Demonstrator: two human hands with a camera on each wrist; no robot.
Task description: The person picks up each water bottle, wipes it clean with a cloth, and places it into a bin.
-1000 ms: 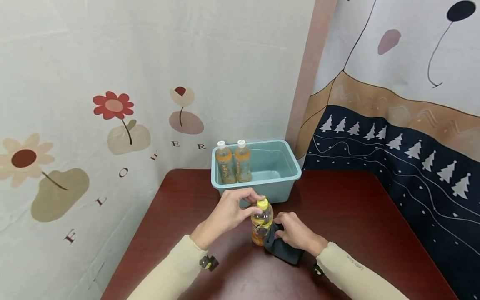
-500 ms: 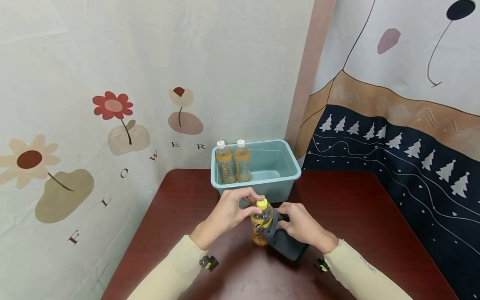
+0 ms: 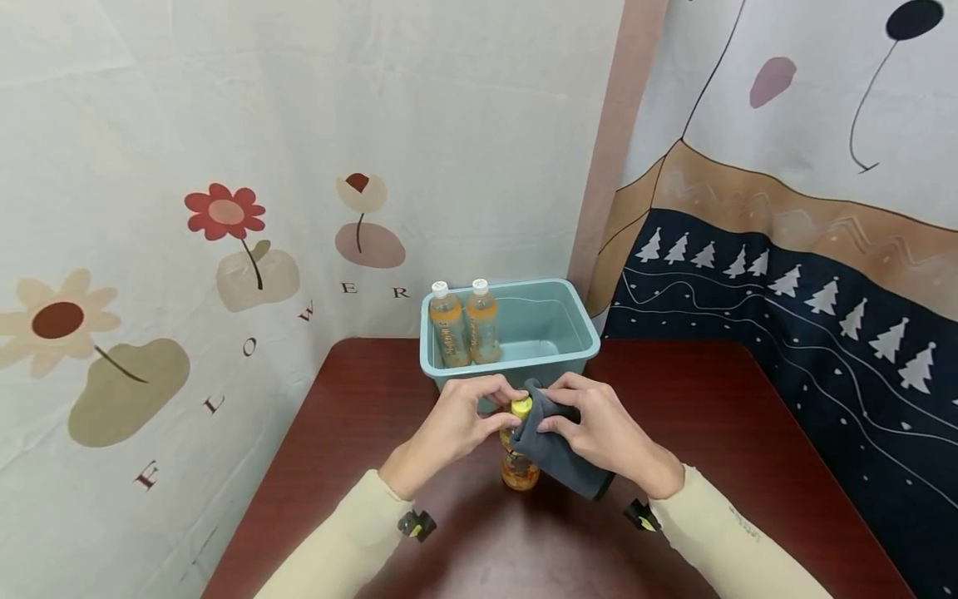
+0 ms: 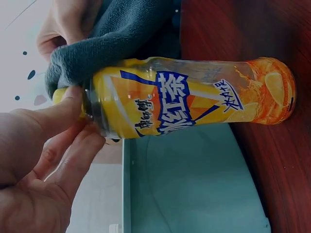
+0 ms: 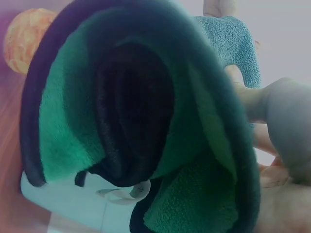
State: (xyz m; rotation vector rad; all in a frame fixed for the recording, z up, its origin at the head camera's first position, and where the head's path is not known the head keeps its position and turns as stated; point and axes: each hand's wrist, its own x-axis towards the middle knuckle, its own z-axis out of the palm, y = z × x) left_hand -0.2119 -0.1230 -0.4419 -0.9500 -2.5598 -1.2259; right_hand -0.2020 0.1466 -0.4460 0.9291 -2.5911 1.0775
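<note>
An iced tea bottle [image 4: 170,99] with a yellow cap [image 3: 521,407] and a yellow and orange label stands upright on the table in the head view. My left hand [image 3: 473,413] pinches it at the cap and neck between thumb and fingers. My right hand [image 3: 599,423] grips a dark grey cloth [image 3: 555,449], folded over and draped against the bottle's upper right side. In the left wrist view the cloth lies along the shoulder and cap. Its folded layers fill most of the right wrist view, where the bottle's base [image 5: 26,41] peeks out at the upper left.
A light blue plastic bin [image 3: 546,366] stands behind the bottle. Inside its left end are two white-capped bottles [image 3: 452,333] side by side. The dark red wooden table [image 3: 359,399] ends at a printed fabric backdrop [image 3: 486,166].
My right hand has moved up and slightly right with the cloth, from the bottle's side to its neck and cap. My left hand has kept its pinch on the cap.
</note>
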